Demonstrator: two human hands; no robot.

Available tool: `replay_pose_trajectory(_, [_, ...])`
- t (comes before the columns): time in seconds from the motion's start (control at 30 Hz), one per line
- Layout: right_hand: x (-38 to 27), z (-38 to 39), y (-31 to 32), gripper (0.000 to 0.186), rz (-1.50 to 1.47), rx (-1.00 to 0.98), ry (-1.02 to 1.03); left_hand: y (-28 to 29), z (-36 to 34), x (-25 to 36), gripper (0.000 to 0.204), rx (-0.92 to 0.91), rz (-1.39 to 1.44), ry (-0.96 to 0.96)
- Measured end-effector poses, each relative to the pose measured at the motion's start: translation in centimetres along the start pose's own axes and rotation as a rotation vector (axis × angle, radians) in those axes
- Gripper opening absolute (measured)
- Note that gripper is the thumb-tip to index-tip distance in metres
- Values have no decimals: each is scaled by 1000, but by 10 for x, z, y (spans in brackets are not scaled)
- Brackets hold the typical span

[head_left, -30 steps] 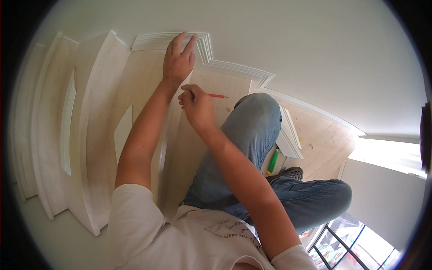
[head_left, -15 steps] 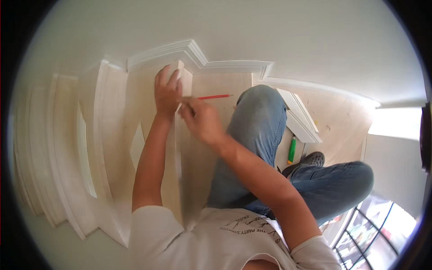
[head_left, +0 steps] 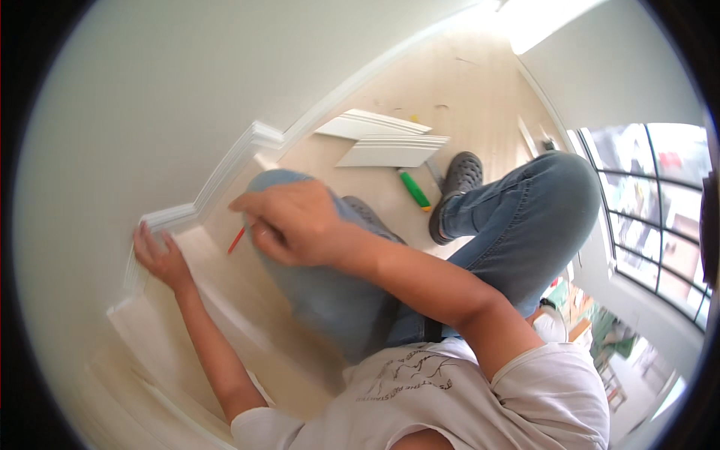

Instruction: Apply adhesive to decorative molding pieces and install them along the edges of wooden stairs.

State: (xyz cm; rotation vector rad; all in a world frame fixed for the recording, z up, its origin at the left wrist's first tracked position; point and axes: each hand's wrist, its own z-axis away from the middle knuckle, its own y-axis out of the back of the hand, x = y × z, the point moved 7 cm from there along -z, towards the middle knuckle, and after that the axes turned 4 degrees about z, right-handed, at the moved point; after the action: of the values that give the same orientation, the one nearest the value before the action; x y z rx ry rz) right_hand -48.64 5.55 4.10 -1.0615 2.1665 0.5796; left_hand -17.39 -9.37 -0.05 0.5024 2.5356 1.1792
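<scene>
My left hand (head_left: 161, 260) reaches to the white stepped moulding (head_left: 169, 216) along the wall, fingers spread and touching it near the corner of a stair step. I see nothing held in it. My right hand (head_left: 296, 223) is raised over my bent knee, its fingers curled and slightly blurred. Whatever it may hold is hidden. A red pencil (head_left: 237, 240) lies on the pale step between the two hands, partly covered by my knee or hand.
Two cut lengths of white moulding (head_left: 394, 151) lie on the floor beyond my knees. Near my shoe (head_left: 463, 176) is a tool with a green handle (head_left: 414, 190), yellow at its end. A window with dark bars (head_left: 660, 202) stands at the right. Stair steps descend at lower left.
My view has swung to the right. My left hand has gone from the white block at the step edge to the wall moulding. My right hand has drawn away from it, over my knee.
</scene>
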Motion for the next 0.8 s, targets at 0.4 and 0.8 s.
replay_pose_trajectory(0.4, [6, 0, 12, 17, -32, 114, -42, -8, -1, 8, 45, 2, -208, -88])
replay_pose_trajectory(0.8, [-60, 0, 9, 39, 126, -303, 235, -25, -22, 5, 44, 25, -94, -70])
